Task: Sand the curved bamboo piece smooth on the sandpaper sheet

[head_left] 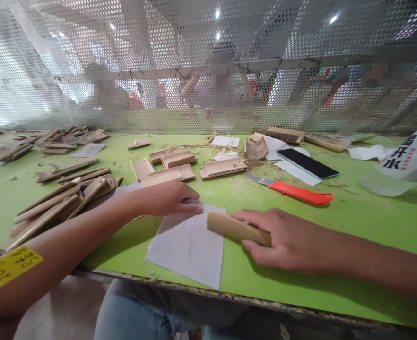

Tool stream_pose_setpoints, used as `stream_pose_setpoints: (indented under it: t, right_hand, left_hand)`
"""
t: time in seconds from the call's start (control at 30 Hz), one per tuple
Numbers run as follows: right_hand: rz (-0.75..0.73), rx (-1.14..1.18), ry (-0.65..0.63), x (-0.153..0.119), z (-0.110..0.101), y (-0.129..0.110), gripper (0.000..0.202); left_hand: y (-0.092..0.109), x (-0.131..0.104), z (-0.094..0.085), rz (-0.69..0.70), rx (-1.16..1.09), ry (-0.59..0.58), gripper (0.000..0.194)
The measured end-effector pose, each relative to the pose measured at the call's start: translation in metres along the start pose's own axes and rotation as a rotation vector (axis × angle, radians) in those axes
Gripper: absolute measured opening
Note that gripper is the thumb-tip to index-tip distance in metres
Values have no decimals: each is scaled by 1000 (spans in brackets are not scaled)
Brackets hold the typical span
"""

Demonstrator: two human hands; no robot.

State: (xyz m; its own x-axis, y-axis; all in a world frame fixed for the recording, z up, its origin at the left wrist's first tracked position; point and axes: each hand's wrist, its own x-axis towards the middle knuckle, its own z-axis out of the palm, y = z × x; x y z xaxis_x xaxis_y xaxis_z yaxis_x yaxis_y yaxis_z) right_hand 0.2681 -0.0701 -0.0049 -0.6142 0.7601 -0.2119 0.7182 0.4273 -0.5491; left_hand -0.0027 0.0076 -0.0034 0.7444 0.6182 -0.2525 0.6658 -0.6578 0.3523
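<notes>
A rounded tan wooden piece (235,227), perhaps bamboo, lies in my right hand (277,238), its far end over the right edge of a white paper sheet (194,245). My thumb and fingers close on its near end. My left hand (171,198) rests at the sheet's top edge with its fingers curled together; what they hold, if anything, is hidden. Just beyond the left hand sit several split tan pieces (164,177). An orange-handled knife (300,192) with its blade out lies beyond my right hand.
Stacked wooden pieces (59,203) lie on the green table (123,250) at left, more at the back left. A black phone (308,163) rests on paper at right, near a clear plastic bottle (400,163). A perforated screen (180,104) stands behind; people are beyond it.
</notes>
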Motion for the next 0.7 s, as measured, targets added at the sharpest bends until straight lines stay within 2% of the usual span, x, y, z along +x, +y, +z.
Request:
stream_pose_setpoints:
  t: [0.1, 0.23, 0.4, 0.57, 0.7]
  right_hand:
    - [-12, 22, -27, 2, 2, 7, 7]
    - [69, 25, 48, 4, 1, 12, 13]
    - [17, 60, -50, 1, 2, 8, 17]
    - [55, -1, 36, -1, 2, 6, 17]
    - [7, 4, -50, -1, 3, 3, 21]
  left_hand:
    - [-1, 1, 1, 4, 7, 15, 44]
    - [-3, 0, 2, 5, 12, 15, 44]
    - [-2, 0, 2, 14, 9, 11, 44]
    - [-2, 0, 2, 6, 9, 15, 44]
    - [-2, 1, 2, 29, 2, 15, 44]
